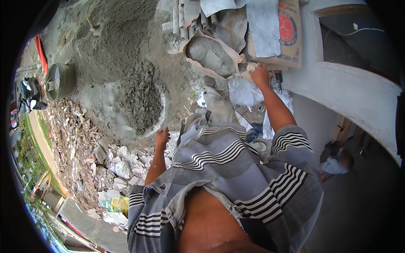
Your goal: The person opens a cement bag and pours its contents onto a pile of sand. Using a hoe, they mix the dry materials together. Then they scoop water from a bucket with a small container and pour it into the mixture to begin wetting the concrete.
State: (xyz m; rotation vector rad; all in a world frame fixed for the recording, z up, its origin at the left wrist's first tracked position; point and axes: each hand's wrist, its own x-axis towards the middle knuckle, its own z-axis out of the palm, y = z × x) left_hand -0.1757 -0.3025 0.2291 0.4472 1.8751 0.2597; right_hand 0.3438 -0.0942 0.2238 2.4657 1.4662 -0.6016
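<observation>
My right hand point(261, 75) grips the twisted paper end of an opened cement bag point(236, 59). Grey powder point(210, 57) fills the bag's torn mouth. Beyond that hand lies a closed paper bag of Portland cement point(289, 34), partly under a grey sheet point(263, 28). A tool with a red and black handle point(278, 77) is just right of my right wrist. My left hand point(162, 138) hangs free with loosely bent fingers and nothing visible in it. It is near the pale-rimmed edge of a heap of wet mortar point(139, 98).
Broken rubble point(95, 155) spreads along the left, with a bucket point(61, 82) beyond it. White woven sacking point(245, 91) lies near my feet. On the right is a pale wall point(348, 82) with an opening. A person point(335, 164) is low in the dark room there.
</observation>
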